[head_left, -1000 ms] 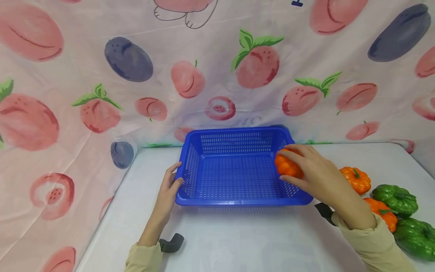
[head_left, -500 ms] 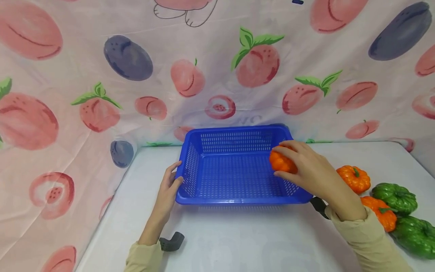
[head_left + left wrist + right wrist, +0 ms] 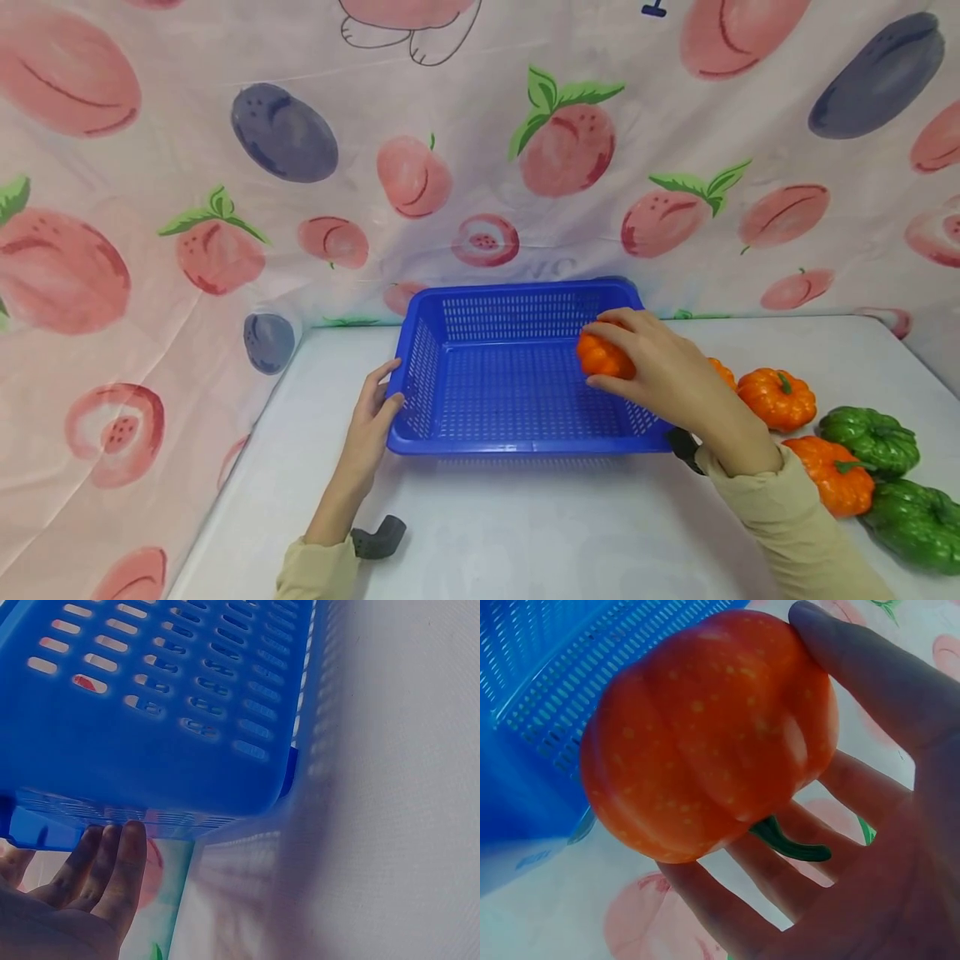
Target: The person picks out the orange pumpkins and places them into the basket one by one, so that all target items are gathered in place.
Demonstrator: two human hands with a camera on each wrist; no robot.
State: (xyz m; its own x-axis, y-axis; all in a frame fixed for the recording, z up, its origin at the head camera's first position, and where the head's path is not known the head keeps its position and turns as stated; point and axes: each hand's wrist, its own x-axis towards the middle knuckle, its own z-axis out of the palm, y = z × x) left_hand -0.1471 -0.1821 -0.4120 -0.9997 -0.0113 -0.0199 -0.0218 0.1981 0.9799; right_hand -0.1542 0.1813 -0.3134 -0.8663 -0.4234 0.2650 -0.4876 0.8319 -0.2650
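Note:
A toy orange pumpkin (image 3: 602, 353) is gripped between the thumb and fingers of my right hand (image 3: 663, 367), above the right part of a blue plastic basket (image 3: 525, 446). Seen in the right wrist view, the pumpkin (image 3: 712, 735) has yellowish specks and a curved green stem facing the palm. My left hand (image 3: 372, 412) holds the basket's left rim. In the left wrist view, fingers of that hand (image 3: 82, 900) reach up against the outside of the basket (image 3: 165, 765). No items show on the visible basket floor.
Right of the basket lie more orange pumpkins (image 3: 777, 400), one partly behind my right wrist, and green pumpkins (image 3: 870, 442). The white table (image 3: 525, 533) meets a fruit-print cloth (image 3: 480, 167) behind. Dark wrist-camera pieces (image 3: 379, 537) jut from both wrists.
My right hand has moved left with the pumpkin, from the basket's right wall to farther over its inside. Another orange pumpkin now shows behind the wrist. The left hand has stayed put.

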